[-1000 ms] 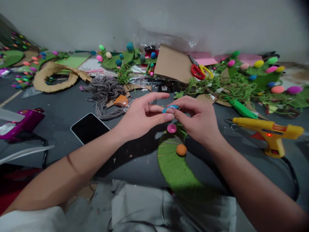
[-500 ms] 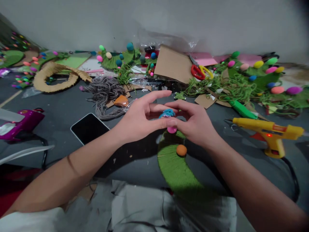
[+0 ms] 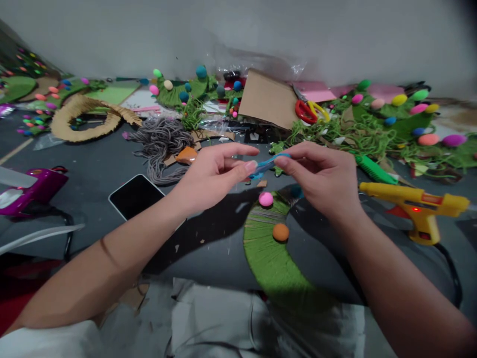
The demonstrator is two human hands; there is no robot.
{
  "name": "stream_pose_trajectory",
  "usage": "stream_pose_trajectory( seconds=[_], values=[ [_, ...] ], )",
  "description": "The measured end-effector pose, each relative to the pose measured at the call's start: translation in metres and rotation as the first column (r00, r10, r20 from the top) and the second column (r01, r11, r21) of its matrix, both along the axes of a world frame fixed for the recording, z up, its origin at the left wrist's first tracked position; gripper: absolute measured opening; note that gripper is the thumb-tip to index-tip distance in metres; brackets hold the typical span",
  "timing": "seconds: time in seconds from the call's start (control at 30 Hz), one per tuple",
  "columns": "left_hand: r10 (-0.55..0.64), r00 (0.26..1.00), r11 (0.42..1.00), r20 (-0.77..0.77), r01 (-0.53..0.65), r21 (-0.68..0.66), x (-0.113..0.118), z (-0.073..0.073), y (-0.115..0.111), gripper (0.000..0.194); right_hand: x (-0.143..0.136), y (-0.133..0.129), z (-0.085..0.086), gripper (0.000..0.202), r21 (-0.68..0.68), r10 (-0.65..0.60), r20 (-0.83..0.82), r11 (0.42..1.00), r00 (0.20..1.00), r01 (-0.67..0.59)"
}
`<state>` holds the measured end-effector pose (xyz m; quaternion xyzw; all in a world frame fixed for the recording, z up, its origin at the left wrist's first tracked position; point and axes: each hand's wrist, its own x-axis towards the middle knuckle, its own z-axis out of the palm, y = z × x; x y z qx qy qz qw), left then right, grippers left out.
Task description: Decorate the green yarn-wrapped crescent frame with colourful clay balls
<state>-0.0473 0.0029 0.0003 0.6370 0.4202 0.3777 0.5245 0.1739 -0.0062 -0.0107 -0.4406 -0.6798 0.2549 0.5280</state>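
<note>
Blue yarn [image 3: 265, 163] stretches between my two hands above the table. My left hand [image 3: 219, 171] pinches one end between thumb and fingers, its index finger extended. The other end is pinched in my right hand [image 3: 320, 171]. Below them lies a curved green yarn-wrapped piece [image 3: 268, 253], reaching over the table's front edge. On it sit a pink ball [image 3: 266, 199] near the top and an orange ball [image 3: 280, 232] lower down. A teal ball [image 3: 296, 191], partly behind my right hand, is beside its upper end.
A yellow glue gun [image 3: 413, 199] with a red light lies right. A phone [image 3: 137, 196] and a purple tool [image 3: 40, 189] are left. Behind are grey yarn [image 3: 164, 144], a cardboard ring [image 3: 80, 122], scissors [image 3: 311, 110], cardboard [image 3: 266, 99] and green yarn [image 3: 350, 134].
My hands have moved apart, the right one up and to the right. The blue yarn, bunched between the fingers before, is now drawn out, and the pink ball is uncovered.
</note>
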Motion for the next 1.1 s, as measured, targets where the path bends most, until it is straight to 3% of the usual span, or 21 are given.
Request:
stream_pose_trajectory(
  seconds=[0.07, 0.13, 0.23, 0.3, 0.4, 0.5, 0.6, 0.77, 0.87, 1.0, 1.1],
  values=[
    [-0.005, 0.993, 0.997, 0.114, 0.014, -0.077, 0.001, -0.001, 0.000, 0.038, 0.001, 0.001, 0.001, 0.005, -0.004, -0.031, -0.058, 1.000, 0.998, 0.031],
    [-0.007, 0.972, 0.981, 0.236, 0.053, -0.189, 0.003, -0.001, -0.001, 0.033, 0.001, 0.000, 0.000, 0.009, -0.016, 0.015, -0.054, 1.000, 0.998, -0.016],
    [-0.048, 0.941, 0.958, 0.335, 0.138, -0.251, 0.004, -0.002, -0.003, 0.037, -0.003, -0.001, -0.004, 0.036, -0.049, 0.138, 0.031, 0.989, 0.990, -0.136],
    [-0.114, 0.938, 0.964, 0.326, 0.184, -0.192, 0.003, -0.005, -0.003, 0.044, -0.005, -0.002, -0.008, 0.044, -0.049, 0.182, 0.097, 0.983, 0.978, -0.178],
    [-0.171, 0.953, 0.971, 0.249, 0.206, -0.124, 0.003, -0.009, -0.003, 0.048, -0.006, -0.003, -0.009, 0.039, 0.017, 0.167, 0.193, 0.985, 0.967, -0.173],
    [-0.127, 0.982, 0.984, 0.141, 0.143, -0.107, 0.002, -0.010, -0.002, 0.047, -0.004, -0.004, -0.007, 0.023, 0.113, 0.134, 0.278, 0.979, 0.951, -0.171],
    [-0.082, 0.995, 0.994, 0.061, 0.086, -0.063, 0.001, -0.009, -0.001, 0.044, -0.002, -0.004, -0.003, 0.006, 0.111, 0.121, 0.310, 0.981, 0.943, -0.162],
    [-0.086, 0.996, 0.996, 0.031, 0.087, -0.012, 0.000, -0.006, -0.003, 0.040, 0.001, 0.000, -0.002, 0.006, 0.068, -0.011, 0.172, 0.998, 0.985, -0.001],
    [-0.132, 0.990, 0.990, 0.055, 0.135, -0.041, 0.003, -0.007, -0.004, 0.052, 0.002, 0.002, -0.002, 0.007, 0.038, -0.062, 0.076, 0.997, 0.995, 0.059],
    [-0.173, 0.974, 0.979, 0.149, 0.186, -0.082, 0.006, -0.008, -0.006, 0.067, -0.004, -0.001, -0.004, 0.023, 0.009, 0.013, 0.111, 1.000, 0.994, -0.014],
    [-0.145, 0.980, 0.986, 0.136, 0.155, -0.062, 0.007, -0.009, -0.006, 0.064, -0.011, -0.005, -0.006, 0.017, -0.018, 0.149, 0.158, 0.989, 0.976, -0.148]
  ],
)
